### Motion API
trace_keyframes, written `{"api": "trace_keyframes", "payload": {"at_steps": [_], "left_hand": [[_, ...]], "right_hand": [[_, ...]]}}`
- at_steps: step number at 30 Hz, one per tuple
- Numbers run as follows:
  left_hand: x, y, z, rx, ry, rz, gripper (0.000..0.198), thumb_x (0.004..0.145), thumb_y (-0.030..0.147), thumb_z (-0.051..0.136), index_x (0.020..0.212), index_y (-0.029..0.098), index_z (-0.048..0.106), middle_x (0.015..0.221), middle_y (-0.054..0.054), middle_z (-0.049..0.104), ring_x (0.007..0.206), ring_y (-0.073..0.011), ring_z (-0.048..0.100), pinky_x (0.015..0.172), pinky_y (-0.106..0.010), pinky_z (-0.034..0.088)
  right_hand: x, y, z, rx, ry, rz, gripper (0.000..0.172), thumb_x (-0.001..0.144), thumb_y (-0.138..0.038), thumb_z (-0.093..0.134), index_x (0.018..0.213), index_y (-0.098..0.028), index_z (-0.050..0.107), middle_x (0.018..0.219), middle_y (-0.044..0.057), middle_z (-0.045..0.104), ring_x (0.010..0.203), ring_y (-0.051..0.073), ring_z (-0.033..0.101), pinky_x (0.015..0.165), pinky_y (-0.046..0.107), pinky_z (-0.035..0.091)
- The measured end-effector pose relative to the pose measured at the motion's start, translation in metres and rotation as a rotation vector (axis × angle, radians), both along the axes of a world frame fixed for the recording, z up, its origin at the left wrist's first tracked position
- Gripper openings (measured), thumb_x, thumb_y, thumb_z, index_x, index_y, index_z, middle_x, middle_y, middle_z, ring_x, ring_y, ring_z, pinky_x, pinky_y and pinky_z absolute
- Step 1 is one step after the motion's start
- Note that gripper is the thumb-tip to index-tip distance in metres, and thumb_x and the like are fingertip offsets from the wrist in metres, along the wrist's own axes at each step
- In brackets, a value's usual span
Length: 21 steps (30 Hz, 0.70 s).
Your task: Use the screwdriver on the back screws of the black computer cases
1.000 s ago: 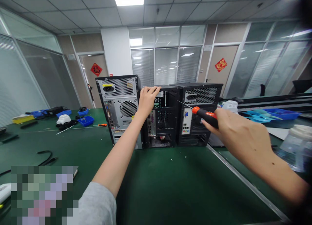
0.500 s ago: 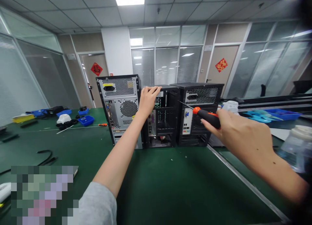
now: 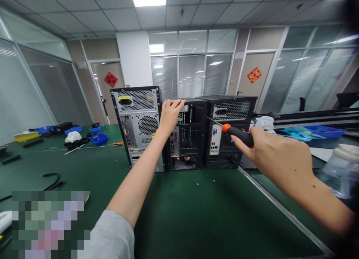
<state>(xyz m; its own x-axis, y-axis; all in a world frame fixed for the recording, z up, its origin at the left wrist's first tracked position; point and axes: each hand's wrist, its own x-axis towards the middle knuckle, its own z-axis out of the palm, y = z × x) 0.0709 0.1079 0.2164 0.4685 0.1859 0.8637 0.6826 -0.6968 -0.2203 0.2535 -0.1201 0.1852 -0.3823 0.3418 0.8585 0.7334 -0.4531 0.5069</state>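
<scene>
Three computer cases stand side by side with their backs towards me. My left hand point(image 3: 171, 115) reaches over the top edge of the middle computer case point(image 3: 192, 139), its fingers bent over the top panel and its thumb hidden. Held in my closed right hand point(image 3: 277, 150) is a screwdriver point(image 3: 238, 135) with a black and orange handle. Its thin shaft points left, and the tip is at the right rear edge of the middle case; whether it touches a screw is too small to tell. The left case point(image 3: 146, 98) is taller, and the right case point(image 3: 235, 111) sits behind the screwdriver.
On the left of the green table point(image 3: 179, 214) are blue trays point(image 3: 98, 139), another screwdriver point(image 3: 118, 143) and a black cable point(image 3: 52, 180). To the right are a clear plastic jar point(image 3: 340, 173), blue gloves point(image 3: 297, 133) and a blue tray point(image 3: 327, 131). A blurred-out patch covers the lower left.
Almost nothing differs. My right hand and the screwdriver have shifted very slightly, with the tip staying at the middle case's edge; my left hand keeps its place.
</scene>
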Motion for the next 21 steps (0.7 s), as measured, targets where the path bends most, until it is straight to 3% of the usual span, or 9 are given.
{"api": "trace_keyframes", "payload": {"at_steps": [12,21], "left_hand": [[0.000,0.000,0.000,0.005,0.006,0.004,0.051,0.089,0.002,0.032,0.132,0.022,0.051,0.127,-0.004,0.058,0.107,-0.0221,0.046,0.097,-0.039,0.036],[0.000,0.000,0.000,0.005,-0.004,-0.005,0.049,0.090,0.003,0.034,0.131,0.022,0.051,0.127,-0.002,0.058,0.106,-0.0215,0.046,0.098,-0.038,0.036]], "right_hand": [[-0.003,0.003,-0.005,-0.032,0.084,-0.071,0.048,0.090,-0.049,0.034,0.056,-0.018,0.048,0.033,0.001,0.042,0.030,0.014,0.040,0.039,0.023,0.014],[-0.022,0.001,0.008,-0.382,0.589,-0.283,0.045,0.089,-0.048,0.033,0.074,-0.014,0.059,0.052,0.010,0.059,0.051,0.023,0.057,0.047,0.027,0.020]]}}
